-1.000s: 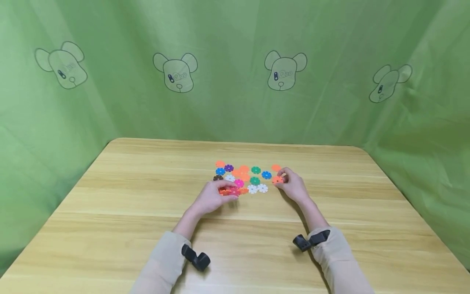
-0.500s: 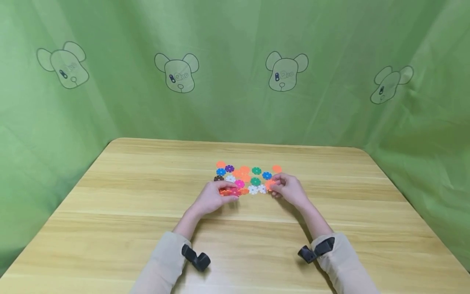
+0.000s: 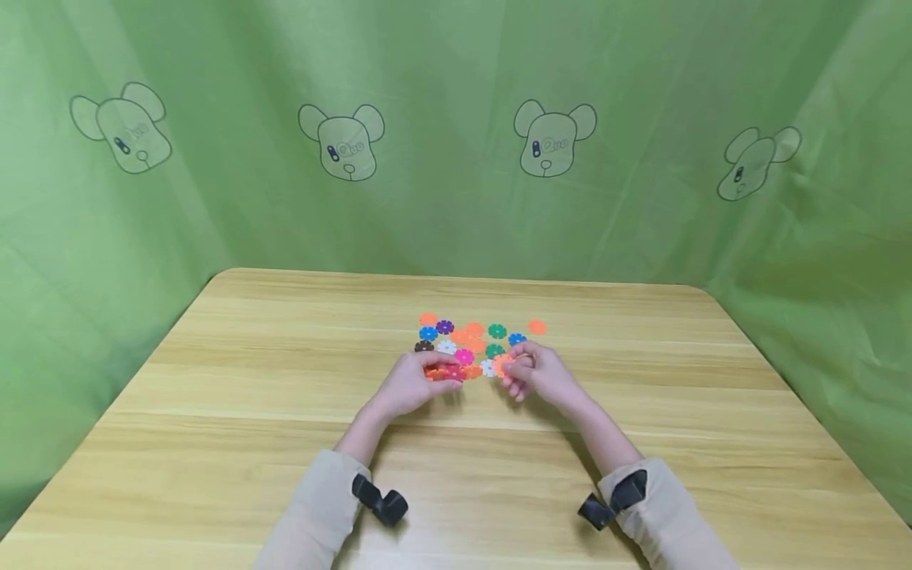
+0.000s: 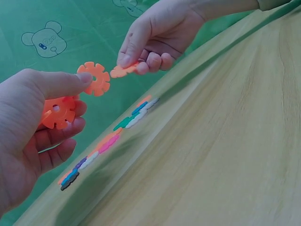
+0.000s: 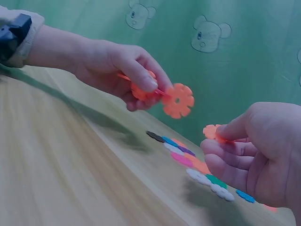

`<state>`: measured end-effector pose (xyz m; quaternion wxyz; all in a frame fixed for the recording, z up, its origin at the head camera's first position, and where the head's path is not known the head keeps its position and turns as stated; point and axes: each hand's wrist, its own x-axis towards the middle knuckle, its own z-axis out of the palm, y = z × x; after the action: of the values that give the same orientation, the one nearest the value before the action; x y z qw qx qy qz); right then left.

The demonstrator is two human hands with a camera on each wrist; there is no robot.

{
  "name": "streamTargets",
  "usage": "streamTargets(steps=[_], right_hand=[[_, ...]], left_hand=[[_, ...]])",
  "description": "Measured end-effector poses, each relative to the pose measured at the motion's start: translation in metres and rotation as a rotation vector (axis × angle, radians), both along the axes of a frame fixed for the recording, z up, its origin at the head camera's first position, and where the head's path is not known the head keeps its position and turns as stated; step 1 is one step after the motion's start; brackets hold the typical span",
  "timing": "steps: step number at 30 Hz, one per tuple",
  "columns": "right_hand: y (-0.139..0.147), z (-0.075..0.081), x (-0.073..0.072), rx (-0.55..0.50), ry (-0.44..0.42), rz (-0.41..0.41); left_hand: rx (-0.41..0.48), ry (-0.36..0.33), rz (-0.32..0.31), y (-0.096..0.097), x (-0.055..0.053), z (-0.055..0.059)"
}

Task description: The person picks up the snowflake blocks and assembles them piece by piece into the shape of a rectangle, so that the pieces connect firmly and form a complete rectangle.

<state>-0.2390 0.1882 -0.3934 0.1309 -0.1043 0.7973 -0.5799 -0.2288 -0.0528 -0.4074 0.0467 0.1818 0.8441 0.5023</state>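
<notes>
My left hand (image 3: 413, 382) grips a short chain of joined plastic snowflake discs, held above the table. An orange disc (image 5: 178, 100) forms the chain's end nearest the right hand, with a red disc seen edge-on beside it. Another orange disc (image 4: 60, 115) of the chain lies against the left fingers. Between thumb and fingers, my right hand (image 3: 545, 376) pinches a single orange snowflake disc (image 4: 123, 70), tilted nearly edge-on in the left wrist view. A small gap separates this disc from the chain's end.
Beyond the hands, loose snowflake discs lie flat on the wooden table (image 3: 285, 380): a purple disc (image 3: 445, 327), a pink disc (image 3: 464, 356), a green disc (image 3: 496, 331), plus several orange, blue, white and dark ones. A green curtain (image 3: 449, 222) surrounds the table.
My right hand has picked up an orange disc from the right side of the group and carried it left, close to the chain. The left hand has stayed in place.
</notes>
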Motion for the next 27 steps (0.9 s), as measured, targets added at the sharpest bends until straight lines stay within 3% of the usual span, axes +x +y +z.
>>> streamTargets(steps=[9,18,27], right_hand=[[-0.011,0.001,0.004,-0.084,-0.019,-0.020],[-0.016,0.001,0.007,-0.133,-0.022,-0.010],[-0.016,0.001,0.008,-0.174,-0.019,0.001]], left_hand=[[-0.010,0.015,-0.007,0.000,0.000,0.000],[-0.025,0.094,-0.025,-0.001,0.001,-0.001],[-0.015,0.075,-0.021,-0.001,0.000,-0.001]])
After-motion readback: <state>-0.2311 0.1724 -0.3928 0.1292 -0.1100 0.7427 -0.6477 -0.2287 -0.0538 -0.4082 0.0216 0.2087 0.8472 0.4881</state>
